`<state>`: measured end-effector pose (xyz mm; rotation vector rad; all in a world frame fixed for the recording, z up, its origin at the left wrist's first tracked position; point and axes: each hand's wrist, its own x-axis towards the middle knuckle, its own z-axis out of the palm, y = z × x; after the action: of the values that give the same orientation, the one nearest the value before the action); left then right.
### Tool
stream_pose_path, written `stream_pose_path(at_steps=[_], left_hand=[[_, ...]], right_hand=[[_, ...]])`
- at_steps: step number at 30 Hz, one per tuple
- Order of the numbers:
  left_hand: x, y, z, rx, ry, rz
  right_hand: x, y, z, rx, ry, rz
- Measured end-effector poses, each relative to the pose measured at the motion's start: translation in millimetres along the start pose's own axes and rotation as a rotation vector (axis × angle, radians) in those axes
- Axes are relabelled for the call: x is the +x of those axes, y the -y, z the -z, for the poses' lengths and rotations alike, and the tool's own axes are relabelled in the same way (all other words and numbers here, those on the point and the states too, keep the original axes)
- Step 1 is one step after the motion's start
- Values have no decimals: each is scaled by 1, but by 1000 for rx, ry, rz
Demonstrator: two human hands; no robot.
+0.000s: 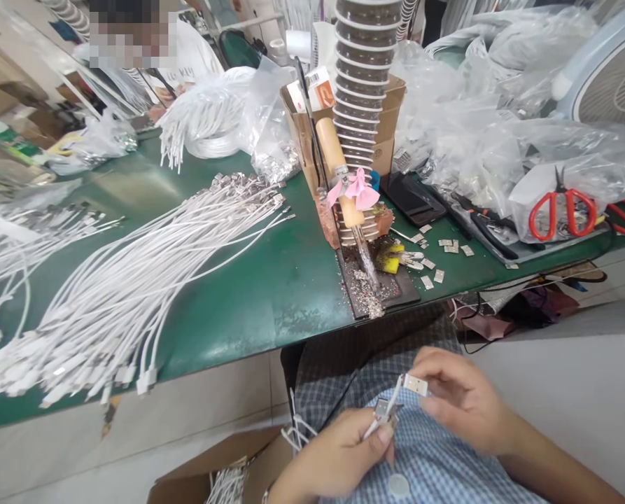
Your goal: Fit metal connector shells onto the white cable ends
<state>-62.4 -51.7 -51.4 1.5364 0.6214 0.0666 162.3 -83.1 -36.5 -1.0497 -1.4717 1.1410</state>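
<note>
Low in the head view, over my checked lap, my left hand (338, 455) pinches a thin white cable (383, 414) near its end, which carries a small metal connector (383, 407). My right hand (456, 399) is closed on a small metal shell (416, 383) held just above and right of that connector. The two pieces sit close together; I cannot tell whether they touch.
A green table (249, 294) bears a big fan of white cables (113, 294), a soldering iron (343, 189) in a coiled stand with a dirty tray, loose metal shells (451, 246), red scissors (564, 210) and plastic bags. A cardboard box (222, 476) of cables sits by my knee. A person sits at the far left.
</note>
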Motion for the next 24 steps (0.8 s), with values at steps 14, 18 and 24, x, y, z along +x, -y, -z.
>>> stream_pose_path(at_steps=[14,18,24], left_hand=[[-3,-10,2,4,-24,118],[-8,-22,6,267,-63,123],[-18,-23,8,294,-131,66]], right_hand=[[7,9,8,6,-196,92],[6,9,7,12,-249,42],[4,1,9,-30,-302,-145]])
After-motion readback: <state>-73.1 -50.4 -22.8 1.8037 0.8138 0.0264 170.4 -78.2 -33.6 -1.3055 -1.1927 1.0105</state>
